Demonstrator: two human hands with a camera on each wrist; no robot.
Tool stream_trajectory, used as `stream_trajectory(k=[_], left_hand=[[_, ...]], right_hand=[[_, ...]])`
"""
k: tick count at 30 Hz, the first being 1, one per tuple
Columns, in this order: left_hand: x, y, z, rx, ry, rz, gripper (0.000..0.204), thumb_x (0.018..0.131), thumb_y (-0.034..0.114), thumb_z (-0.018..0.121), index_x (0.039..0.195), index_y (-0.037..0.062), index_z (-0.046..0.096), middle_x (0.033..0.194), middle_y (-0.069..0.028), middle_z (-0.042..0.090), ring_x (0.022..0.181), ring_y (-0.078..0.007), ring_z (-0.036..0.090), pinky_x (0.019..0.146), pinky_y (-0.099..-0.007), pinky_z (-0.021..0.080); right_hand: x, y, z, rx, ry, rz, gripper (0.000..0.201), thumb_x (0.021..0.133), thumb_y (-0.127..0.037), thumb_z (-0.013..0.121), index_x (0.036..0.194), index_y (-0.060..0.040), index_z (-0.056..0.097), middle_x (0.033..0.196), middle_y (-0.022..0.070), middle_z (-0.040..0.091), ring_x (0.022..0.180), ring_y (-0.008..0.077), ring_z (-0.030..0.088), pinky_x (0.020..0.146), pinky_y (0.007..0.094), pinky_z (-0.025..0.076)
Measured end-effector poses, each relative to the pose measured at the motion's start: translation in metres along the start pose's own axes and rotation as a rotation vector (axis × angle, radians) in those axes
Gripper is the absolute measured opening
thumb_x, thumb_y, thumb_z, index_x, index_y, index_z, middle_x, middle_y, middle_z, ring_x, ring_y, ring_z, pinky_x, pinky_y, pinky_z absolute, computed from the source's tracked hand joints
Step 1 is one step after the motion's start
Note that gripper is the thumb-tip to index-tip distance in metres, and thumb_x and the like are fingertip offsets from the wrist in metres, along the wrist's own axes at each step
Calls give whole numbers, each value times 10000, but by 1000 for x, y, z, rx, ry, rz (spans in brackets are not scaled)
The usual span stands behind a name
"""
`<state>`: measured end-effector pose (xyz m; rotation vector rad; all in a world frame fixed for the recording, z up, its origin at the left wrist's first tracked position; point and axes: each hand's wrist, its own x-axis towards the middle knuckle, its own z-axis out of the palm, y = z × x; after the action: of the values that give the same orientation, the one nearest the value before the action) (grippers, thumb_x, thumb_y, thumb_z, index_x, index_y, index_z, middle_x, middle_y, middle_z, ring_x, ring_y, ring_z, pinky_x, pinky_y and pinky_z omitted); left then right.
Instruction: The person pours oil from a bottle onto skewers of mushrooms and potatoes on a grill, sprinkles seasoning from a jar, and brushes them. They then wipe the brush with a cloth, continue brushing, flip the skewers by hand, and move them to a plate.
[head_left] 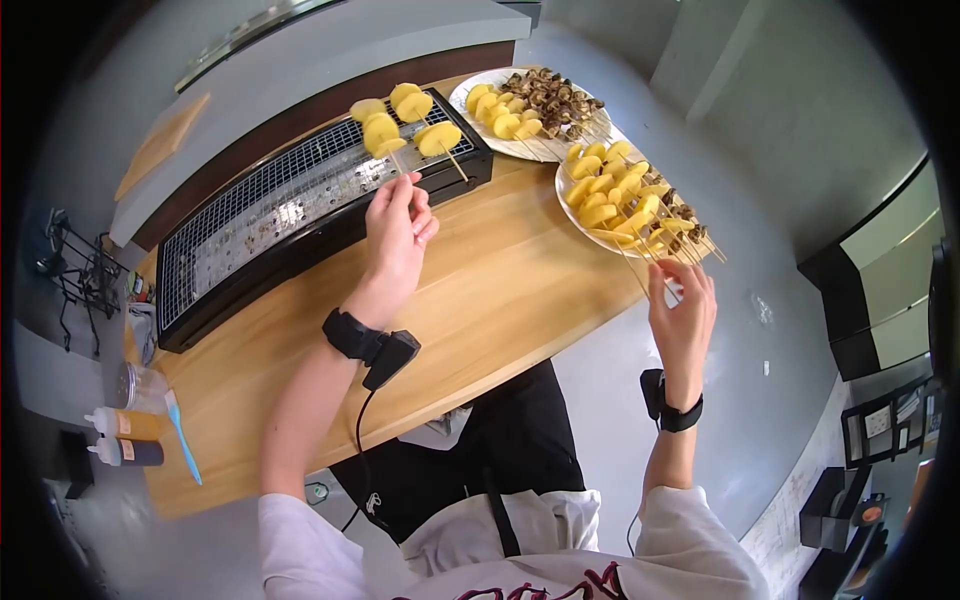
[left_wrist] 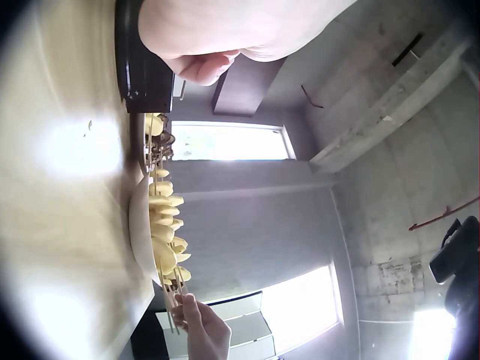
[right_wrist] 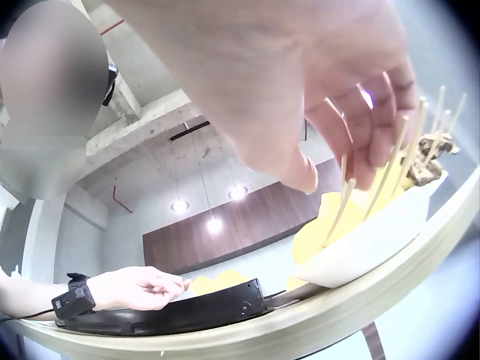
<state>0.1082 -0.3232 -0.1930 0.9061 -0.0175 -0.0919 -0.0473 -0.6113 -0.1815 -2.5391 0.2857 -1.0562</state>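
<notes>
A person's left hand (head_left: 397,235) pinches a skewer (head_left: 381,133) by its bare end, keeping fingers off the yellow slices over the grill (head_left: 270,215) just beyond, while sticks (head_left: 632,272) overhang the plate (head_left: 567,205) beyond the right hand (head_left: 684,328), easily reached by fingers whose grip cannot be told.

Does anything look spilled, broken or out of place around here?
One thing: a small white scrap lies on the floor right of the table, as if dropped. I can't tell what it is. No clear spill or breakage shows.
</notes>
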Motion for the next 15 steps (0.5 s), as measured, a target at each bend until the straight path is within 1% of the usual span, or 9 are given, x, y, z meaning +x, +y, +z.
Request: stream_trajectory(k=[1, 3, 4, 6, 9, 10, 12, 13, 15], left_hand=[[0, 1, 0, -3, -11, 19, 175, 1030, 163, 452, 1094, 8, 500, 738, -8, 454, 513, -54, 333, 478, -213, 295], [0, 1, 0, 5, -6, 15, 163, 1027, 159, 452, 1081, 13, 499, 725, -5, 449, 504, -51, 328, 471, -209, 287], [0, 1, 0, 32, 11, 22, 160, 1026, 155, 451, 1084, 14, 500, 722, -4, 448, 503, -51, 327, 470, -209, 287], [1, -1, 0, 61, 26, 29, 158, 1024, 150, 450, 1087, 14, 500, 718, -4, 448, 502, -51, 326, 470, -210, 286], [1, -2, 2, 32, 17, 14, 151, 1022, 140, 440, 1081, 17, 506, 718, -3, 448, 501, -51, 326, 471, -208, 286], [2, -2, 2, 20, 17, 6, 150, 1022, 140, 439, 1075, 18, 511, 712, 2, 443, 502, -50, 325, 472, -208, 285], [5, 1, 1, 11, 11, -2, 150, 1021, 139, 439, 1069, 19, 515, 705, 8, 438, 503, -50, 324, 472, -208, 285], [7, 4, -1, -9, -18, -16, 163, 1023, 148, 433, 1072, 17, 515, 696, 11, 429, 500, -52, 325, 469, -215, 287], [10, 6, -1, -33, -45, -26, 176, 1025, 157, 426, 1076, 15, 515, 687, 14, 420, 497, -55, 327, 466, -223, 290]], right_hand=[[1, 0, 0, 4, 4, 6, 141, 857, -151, 681, 920, -25, 683, 830, 102, 651, 802, 256, 590, 729, 354, 470], [2, -2, 0, 114, -148, 196, 188, 858, -200, 689, 884, -14, 690, 732, 104, 660, 668, 259, 604, 649, 358, 480], [5, -2, -2, 117, -142, 201, 188, 858, -200, 689, 884, -14, 690, 732, 104, 660, 668, 259, 604, 649, 358, 480], [12, 1, -4, 51, -141, 241, 236, 866, -250, 684, 862, -14, 700, 656, 102, 659, 573, 266, 613, 581, 356, 477], [15, -1, -8, 63, -234, 229, 238, 893, -249, 649, 835, -24, 699, 633, 100, 657, 564, 275, 627, 566, 353, 477], [15, 1, -6, 64, -230, 234, 238, 893, -249, 649, 835, -24, 699, 633, 100, 657, 564, 275, 627, 566, 353, 477], [13, 5, -2, -41, -217, 117, 272, 926, -238, 596, 795, -15, 680, 608, 113, 647, 554, 274, 629, 545, 358, 476], [14, 3, -2, -41, -214, 119, 272, 926, -238, 596, 795, -15, 680, 608, 113, 647, 554, 274, 629, 545, 358, 476], [16, -3, -5, 79, -424, 349, 334, 963, -231, 531, 764, 3, 662, 569, 124, 624, 491, 263, 609, 532, 368, 480]])
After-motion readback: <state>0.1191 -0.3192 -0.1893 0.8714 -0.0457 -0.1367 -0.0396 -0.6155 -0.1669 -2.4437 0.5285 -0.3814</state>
